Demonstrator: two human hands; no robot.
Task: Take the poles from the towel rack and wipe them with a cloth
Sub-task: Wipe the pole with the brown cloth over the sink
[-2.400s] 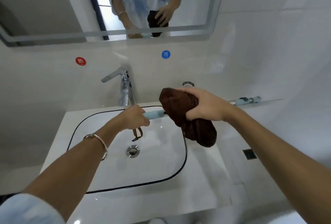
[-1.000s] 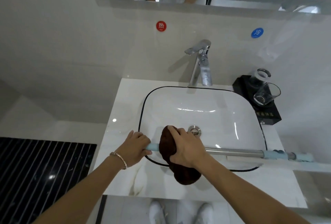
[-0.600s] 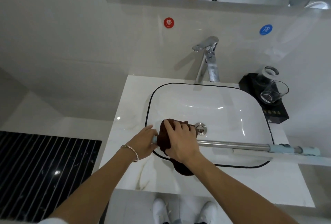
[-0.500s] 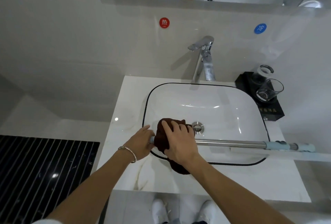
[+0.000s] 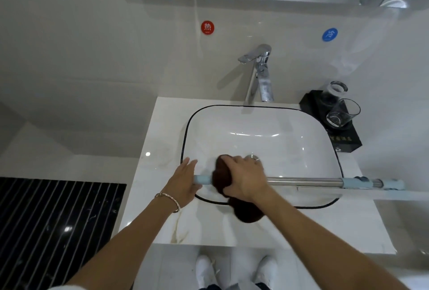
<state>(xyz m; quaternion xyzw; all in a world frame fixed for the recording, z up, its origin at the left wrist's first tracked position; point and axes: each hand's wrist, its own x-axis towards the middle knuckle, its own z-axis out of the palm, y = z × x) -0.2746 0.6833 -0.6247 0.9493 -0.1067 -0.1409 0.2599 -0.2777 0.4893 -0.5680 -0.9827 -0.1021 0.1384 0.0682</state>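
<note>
Left hand (image 5: 185,183) flat, just propping the pole (image 5: 301,181) end; right hand (image 5: 246,180) grips cloth (image 5: 246,213) round it, over the sink (image 5: 290,150) front rim. Hard stroke could knock it off that palm.

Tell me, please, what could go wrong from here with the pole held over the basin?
The left hand lies open at the end of the pole, so only the right hand grips it, through the cloth. The long free end could dip and strike the basin. A swing of that end might also knock the glasses on the black box.
</note>
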